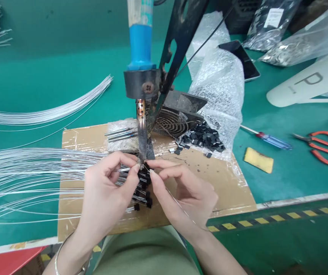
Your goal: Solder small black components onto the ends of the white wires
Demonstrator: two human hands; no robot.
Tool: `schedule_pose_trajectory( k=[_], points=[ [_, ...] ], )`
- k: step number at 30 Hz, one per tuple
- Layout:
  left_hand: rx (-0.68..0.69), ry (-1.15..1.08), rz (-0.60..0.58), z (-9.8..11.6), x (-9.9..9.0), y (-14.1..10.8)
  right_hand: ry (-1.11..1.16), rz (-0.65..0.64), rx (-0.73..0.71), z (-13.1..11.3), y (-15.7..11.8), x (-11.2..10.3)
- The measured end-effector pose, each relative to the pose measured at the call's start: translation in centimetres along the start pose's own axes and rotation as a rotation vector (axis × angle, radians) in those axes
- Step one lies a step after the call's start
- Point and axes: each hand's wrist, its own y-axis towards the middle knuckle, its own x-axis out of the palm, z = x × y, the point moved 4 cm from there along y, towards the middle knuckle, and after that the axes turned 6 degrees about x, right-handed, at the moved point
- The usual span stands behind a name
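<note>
A soldering iron [141,49] with a blue handle hangs tip down in a black clamp. Just below its tip, my left hand [109,187] is closed in a pinch on the end of a thin white wire [121,168]; the very tip is largely hidden by my fingers. Opposite it, my right hand [182,191] pinches a thin strand of solder wire [178,202], which trails down over the palm to the wrist. Beneath the fingers lie several wires with black connectors [144,179] on their ends.
Cardboard [209,183] covers the work spot. A heap of small black parts [204,135] lies on bubble wrap [218,88], beside a fan [171,122]. To the right are a screwdriver [272,140], yellow sponge [258,160] and red-handled scissors [327,145]. A wire bundle [46,114] lies left.
</note>
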Motion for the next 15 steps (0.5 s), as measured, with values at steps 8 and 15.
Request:
schedule_pose_trajectory(
  k=[8,15],
  points=[
    [0.000,-0.025,-0.001,0.16,-0.14,-0.05,-0.002,0.010,-0.017,-0.17,0.07,0.11],
    [0.002,-0.021,0.005,0.22,-0.18,-0.05,-0.010,0.020,-0.010,-0.24,0.02,0.17]
  ],
)
